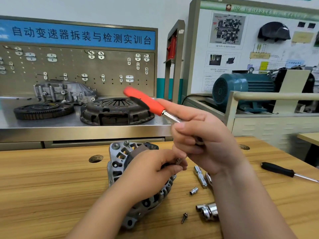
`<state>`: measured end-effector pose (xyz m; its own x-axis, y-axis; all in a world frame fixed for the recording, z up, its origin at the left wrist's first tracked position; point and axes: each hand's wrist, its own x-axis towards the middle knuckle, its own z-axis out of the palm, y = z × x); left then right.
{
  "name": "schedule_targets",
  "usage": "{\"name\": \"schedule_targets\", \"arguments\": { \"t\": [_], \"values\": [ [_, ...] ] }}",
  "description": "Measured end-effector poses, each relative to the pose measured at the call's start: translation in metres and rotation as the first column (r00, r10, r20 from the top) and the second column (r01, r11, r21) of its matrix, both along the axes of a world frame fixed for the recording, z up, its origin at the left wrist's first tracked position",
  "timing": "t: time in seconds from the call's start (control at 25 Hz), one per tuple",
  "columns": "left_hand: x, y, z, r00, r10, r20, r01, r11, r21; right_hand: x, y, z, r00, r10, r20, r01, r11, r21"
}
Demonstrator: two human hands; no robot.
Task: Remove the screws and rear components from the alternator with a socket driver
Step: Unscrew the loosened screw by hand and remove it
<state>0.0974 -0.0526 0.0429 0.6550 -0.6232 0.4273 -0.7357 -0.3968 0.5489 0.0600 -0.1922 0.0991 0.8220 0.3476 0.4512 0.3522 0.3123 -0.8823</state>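
The grey alternator [120,159] lies on the wooden table [51,183], largely covered by my left hand [155,169]. That hand pinches a small screw [178,160] between thumb and fingers just above the alternator. My right hand [205,140] is raised above it and grips the chrome shaft of the socket driver [145,100], whose red handle points up and to the left. The driver's tip is hidden inside my right hand. One loose screw [184,217] lies on the table near the front.
Right of the alternator lie an extension bar [200,175], a small socket [193,190] and larger chrome sockets [208,211]. A black-handled screwdriver [279,170] lies at the far right. A metal bench behind holds a clutch plate [115,112], flywheel [43,110] and housing.
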Motion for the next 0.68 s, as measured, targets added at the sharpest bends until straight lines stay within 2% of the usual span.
{"name": "schedule_targets", "arguments": {
  "t": [0.08, 0.16, 0.24, 0.32, 0.36, 0.4, 0.48, 0.56, 0.6, 0.64, 0.68],
  "values": [
    [-0.002, -0.001, 0.000, 1.000, 0.003, 0.018, -0.003, 1.000, 0.029, 0.000, 0.001, 0.000, 1.000, -0.014, -0.014, 0.014, 0.999, 0.039],
    [-0.002, -0.003, 0.000, 0.996, 0.052, 0.070, -0.054, 0.998, 0.026, 0.002, 0.009, -0.004, 0.969, -0.244, -0.040, 0.247, 0.952, 0.179],
    [-0.005, -0.006, 0.000, 0.988, 0.100, 0.114, -0.103, 0.994, 0.020, 0.002, 0.019, -0.009, 0.839, -0.539, -0.075, 0.534, 0.789, 0.303],
    [-0.005, -0.007, -0.001, 0.988, 0.111, 0.108, -0.113, 0.994, 0.011, 0.003, 0.024, -0.013, 0.748, -0.660, -0.071, 0.641, 0.691, 0.333],
    [-0.006, -0.007, -0.001, 0.990, 0.104, 0.093, -0.105, 0.994, 0.000, 0.003, 0.024, -0.013, 0.762, -0.646, -0.049, 0.624, 0.710, 0.326],
    [-0.006, -0.005, -0.001, 0.993, 0.088, 0.079, -0.088, 0.996, -0.010, 0.004, 0.022, -0.013, 0.818, -0.575, -0.023, 0.554, 0.776, 0.301],
    [-0.007, -0.001, 0.002, 0.998, 0.042, 0.040, -0.041, 0.999, -0.010, 0.003, 0.012, -0.009, 0.958, -0.288, 0.013, 0.279, 0.936, 0.214],
    [-0.006, 0.000, 0.003, 1.000, 0.004, 0.021, -0.004, 1.000, -0.001, 0.002, 0.004, -0.005, 0.997, -0.065, 0.043, 0.058, 0.989, 0.137],
    [-0.006, -0.001, 0.003, 1.000, 0.005, 0.019, -0.005, 1.000, 0.001, 0.002, 0.005, -0.006, 0.997, -0.048, 0.055, 0.040, 0.989, 0.141],
    [-0.004, -0.002, 0.002, 0.999, 0.017, 0.033, -0.017, 1.000, -0.005, 0.003, 0.009, -0.009, 0.991, -0.121, 0.055, 0.110, 0.979, 0.174],
    [-0.003, -0.002, 0.001, 0.998, 0.035, 0.059, -0.034, 0.999, -0.020, 0.005, 0.014, -0.011, 0.964, -0.262, 0.049, 0.246, 0.944, 0.218]
  ]
}}
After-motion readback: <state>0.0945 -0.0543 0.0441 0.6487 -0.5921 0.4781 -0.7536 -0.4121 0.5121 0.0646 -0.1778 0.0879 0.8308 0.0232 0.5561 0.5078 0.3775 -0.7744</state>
